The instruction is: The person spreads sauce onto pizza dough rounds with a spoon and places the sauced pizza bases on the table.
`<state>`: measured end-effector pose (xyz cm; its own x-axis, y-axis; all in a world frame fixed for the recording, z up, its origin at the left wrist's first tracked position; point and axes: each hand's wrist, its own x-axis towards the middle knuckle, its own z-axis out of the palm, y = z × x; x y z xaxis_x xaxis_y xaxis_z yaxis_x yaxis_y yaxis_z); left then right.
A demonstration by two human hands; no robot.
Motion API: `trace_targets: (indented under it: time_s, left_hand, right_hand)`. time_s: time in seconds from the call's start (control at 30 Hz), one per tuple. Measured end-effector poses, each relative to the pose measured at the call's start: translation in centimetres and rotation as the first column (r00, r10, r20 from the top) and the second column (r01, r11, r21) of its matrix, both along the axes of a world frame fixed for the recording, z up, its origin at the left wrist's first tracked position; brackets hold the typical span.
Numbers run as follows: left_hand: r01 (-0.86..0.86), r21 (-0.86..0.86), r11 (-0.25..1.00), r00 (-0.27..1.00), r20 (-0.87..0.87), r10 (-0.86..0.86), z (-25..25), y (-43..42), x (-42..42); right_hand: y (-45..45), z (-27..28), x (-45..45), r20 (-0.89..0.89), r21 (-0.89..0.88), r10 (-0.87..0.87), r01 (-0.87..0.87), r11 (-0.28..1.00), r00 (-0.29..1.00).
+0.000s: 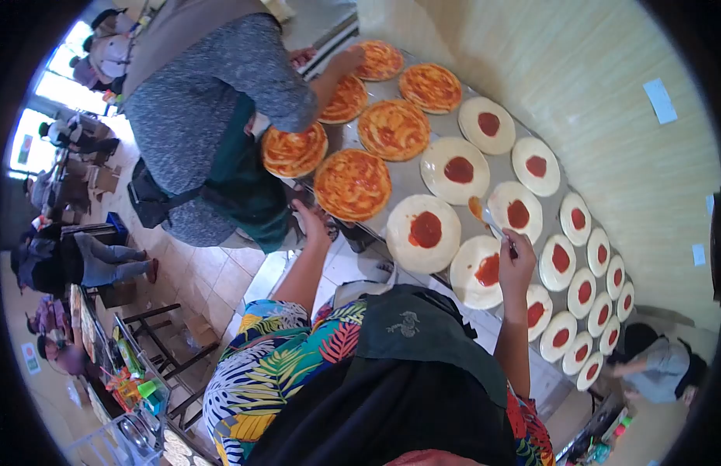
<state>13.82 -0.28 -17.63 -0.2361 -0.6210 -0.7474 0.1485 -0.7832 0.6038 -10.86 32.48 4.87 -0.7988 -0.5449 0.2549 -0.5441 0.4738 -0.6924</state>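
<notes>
My right hand (517, 260) grips a spoon (492, 225) whose sauce-stained bowl hangs over the metal table among pale pizza bases. Just below the spoon lies a pizza base with a smeared patch of red sauce (488, 270); another base with a round sauce blob (518, 213) is to its right. Further left is a base (424, 231) with a dark red blob in its middle. My left hand (310, 220) is held out with fingers apart, near the table's edge, below a base covered in sauce (352, 185). It holds nothing.
A co-worker in a grey top (220, 85) leans over the table's left end, a hand at a sauced base (380, 60). Several dabbed bases run right toward another person (659, 369). A wall (609, 93) borders the table's far side. Shelves and people stand left.
</notes>
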Motion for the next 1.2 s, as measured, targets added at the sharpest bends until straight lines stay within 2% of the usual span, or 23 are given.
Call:
trace_targets:
  time_s: [0.03, 0.1, 0.17, 0.3, 0.37, 0.43, 0.5, 0.53, 0.6, 0.63, 0.7, 0.73, 0.8, 0.83, 0.9, 0.93, 0.97, 1.03, 1.07, 1.1, 1.13, 1.17, 1.2]
  left_hand:
    - [0.03, -0.022, 0.999, 0.997, 0.075, -0.028, 0.9, 0.9, -0.6]
    - [-0.117, -0.17, 0.979, 0.969, 0.198, 0.15, 3.9, 2.2, -1.9]
    - [-0.208, -0.298, 0.932, 0.938, 0.209, 0.276, 2.1, 1.5, -2.1]
    - [-0.111, -0.372, 0.922, 0.992, 0.008, 0.122, 11.3, 1.4, -3.1]
    - [-0.086, -0.354, 0.931, 0.982, -0.189, 0.019, 16.7, 1.1, -4.1]
    - [-0.094, -0.324, 0.941, 0.963, -0.27, 0.004, 15.7, -1.7, -5.2]
    - [0.051, -0.263, 0.964, 0.895, -0.417, -0.161, 20.1, -2.0, -5.3]
    - [0.039, -0.261, 0.965, 0.898, -0.413, -0.148, 22.2, -1.8, -5.4]
    - [0.142, -0.251, 0.958, 0.715, -0.643, -0.274, 26.3, -1.3, -5.7]
    - [0.141, -0.261, 0.955, 0.717, -0.639, -0.28, 27.7, -1.0, -5.4]
    - [0.232, -0.432, 0.871, 0.544, -0.685, -0.485, 29.9, 0.0, -5.1]
    - [0.233, -0.444, 0.865, 0.539, -0.682, -0.495, 30.9, 0.6, -4.8]
    - [0.22, -0.649, 0.728, 0.363, -0.638, -0.679, 32.3, 2.0, -3.9]
    - [0.214, -0.654, 0.726, 0.359, -0.638, -0.681, 33.0, 2.4, -3.6]
    - [0.186, -0.82, 0.542, 0.107, -0.531, -0.84, 34.1, 3.2, -2.7]
    - [0.166, -0.899, 0.404, 0.126, -0.387, -0.913, 35.1, 3.6, -2.3]
    - [0.149, -0.9, 0.409, 0.142, -0.39, -0.91, 36.3, 4.0, -1.9]
    - [0.039, -0.999, -0.011, 0.053, 0.013, -0.999, 39.2, 4.6, -1.0]
    - [-0.025, -0.999, -0.048, -0.052, 0.049, -0.997, 40.6, 4.9, -0.5]
    - [-0.076, -0.993, -0.086, -0.141, 0.096, -0.985, 42.0, 5.1, 0.2]
    - [-0.093, -0.987, -0.13, -0.166, 0.144, -0.976, 43.6, 5.1, 1.1]
    - [-0.106, -0.98, -0.17, -0.203, 0.189, -0.961, 45.0, 5.1, 2.0]
    - [-0.141, -0.968, -0.206, -0.175, 0.229, -0.958, 45.7, 5.3, 2.6]
  right_hand:
    - [-0.1, 0.0, 0.0, -0.005, -0.003, 0.008, -0.008, 1.0, 1.0]
    - [-0.4, 0.0, 0.2, -0.022, -0.026, 0.027, -0.027, 0.999, 0.999]
    - [-0.4, -0.1, 0.3, -0.026, -0.031, 0.02, -0.021, 0.999, 0.999]
    - [0.1, -0.8, 0.5, -0.015, -0.039, -0.01, 0.01, 0.999, 1.0]
    - [0.6, -2.1, 0.2, -0.074, -0.089, 0.01, -0.017, 0.996, 0.997]
    - [0.3, -1.0, 1.2, -0.036, -0.067, -0.008, 0.006, 0.998, 0.999]
    - [0.6, -1.8, 1.5, 0.035, -0.11, -0.028, 0.032, 0.993, 0.999]
    - [0.8, -2.3, 1.6, 0.039, -0.109, -0.015, 0.019, 0.994, 0.999]
    - [0.8, -3.3, 1.8, 0.088, -0.153, -0.032, 0.045, 0.987, 0.996]
    - [0.8, -3.6, 1.9, 0.091, -0.164, -0.029, 0.043, 0.986, 0.995]
    - [0.7, -4.0, 2.0, 0.085, -0.167, -0.014, 0.028, 0.986, 0.996]
    - [0.6, -4.1, 2.0, 0.08, -0.179, -0.016, 0.03, 0.983, 0.997]
    - [0.2, -4.0, 2.0, 0.146, -0.183, -0.02, 0.047, 0.982, 0.989]
    - [0.0, -3.8, 2.0, 0.138, -0.188, -0.018, 0.044, 0.981, 0.99]
    - [-0.2, -3.2, 2.0, 0.171, -0.146, -0.021, 0.046, 0.988, 0.985]
    - [-0.2, -3.1, 1.8, 0.162, -0.143, -0.006, 0.029, 0.989, 0.987]
    - [-0.3, -3.0, 1.6, 0.137, -0.103, -0.006, 0.02, 0.994, 0.991]
    - [-0.3, -3.3, 1.0, 0.058, -0.126, 0.059, -0.052, 0.991, 0.997]
    - [-0.4, -4.0, 0.7, 0.007, -0.195, 0.129, -0.126, 0.973, 0.992]
    - [-0.7, -3.8, 0.8, 0.075, -0.257, 0.169, -0.145, 0.955, 0.983]
    - [-1.1, -5.0, 0.1, 0.093, -0.321, 0.188, -0.149, 0.935, 0.978]
    - [-1.1, -4.9, -0.1, 0.128, -0.172, 0.124, -0.102, 0.98, 0.984]
    - [-1.1, -5.1, -0.2, 0.151, -0.18, 0.111, -0.084, 0.98, 0.982]
